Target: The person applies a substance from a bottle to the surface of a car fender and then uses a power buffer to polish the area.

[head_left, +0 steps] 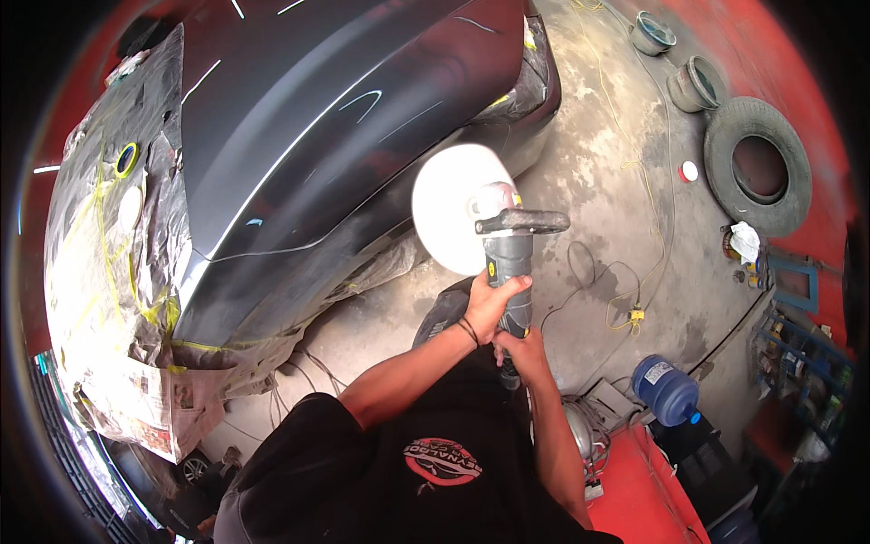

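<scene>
I hold a dark polisher (513, 258) with a large round white pad (444, 213) at its far end. Around the middle of its body, my left hand (490, 304) is closed. Closer to me, my right hand (523, 351) wraps the rear part of the body. The black side handle (535, 220) has no hand on it. Beside the pad, to its left, stretches a glossy dark car body panel (308, 172). The pad overlaps the panel's lower edge in view; I cannot tell whether it touches.
Plastic sheeting (86, 218) and newspaper (190, 399) cover the car's left part, with a tape roll (126, 160) on the sheeting. Cords and a yellow connector (636, 315) lie on the floor. Rightward are a tire (718, 172), two buckets (654, 34) and a blue water jug (662, 388).
</scene>
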`<state>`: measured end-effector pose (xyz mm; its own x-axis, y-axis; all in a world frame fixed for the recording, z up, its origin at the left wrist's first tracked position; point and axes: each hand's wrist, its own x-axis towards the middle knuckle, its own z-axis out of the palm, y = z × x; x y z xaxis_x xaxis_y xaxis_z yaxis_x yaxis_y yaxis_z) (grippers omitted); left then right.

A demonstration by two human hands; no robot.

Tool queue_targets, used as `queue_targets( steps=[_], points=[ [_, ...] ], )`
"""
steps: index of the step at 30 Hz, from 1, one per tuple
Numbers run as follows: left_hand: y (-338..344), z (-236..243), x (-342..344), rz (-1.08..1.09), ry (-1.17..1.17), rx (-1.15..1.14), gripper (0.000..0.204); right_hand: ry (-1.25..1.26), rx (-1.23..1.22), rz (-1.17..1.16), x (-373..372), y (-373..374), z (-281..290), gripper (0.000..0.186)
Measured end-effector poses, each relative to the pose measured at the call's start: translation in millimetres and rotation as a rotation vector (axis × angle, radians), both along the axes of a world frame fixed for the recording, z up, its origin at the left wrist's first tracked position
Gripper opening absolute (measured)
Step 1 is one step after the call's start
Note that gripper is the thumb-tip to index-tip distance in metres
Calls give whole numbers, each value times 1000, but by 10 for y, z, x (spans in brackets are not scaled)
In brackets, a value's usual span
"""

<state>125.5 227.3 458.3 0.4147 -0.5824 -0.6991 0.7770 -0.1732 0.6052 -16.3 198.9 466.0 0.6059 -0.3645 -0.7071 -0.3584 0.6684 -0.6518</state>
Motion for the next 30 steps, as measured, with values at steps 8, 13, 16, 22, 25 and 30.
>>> queue_targets(
  steps=[8, 13, 16, 22, 25, 30],
  points=[
    [-448, -542, 102, -207, -217, 79, 57, -74, 272, -164, 111, -199, -483, 10],
    [-196, -622, -103, -270, -102, 269, 59, -30, 370, -194, -114, 26, -587, 8],
    [-211, -638, -129, -129, 26, 454, 46, 54, 366, -131, -132, -13, -591, 9],
    [-236, -958, -210, -121, 103, 417, 52, 118, 383, -95, -160, -195, -613, 12],
    [-460, -707, -276, -121, 123, 450, 51, 186, 460, -114, -268, -401, -335, 11],
    [-978, -488, -495, -300, -8, 412, 49, 160, 505, -283, -400, -651, -194, 7]
  ],
)
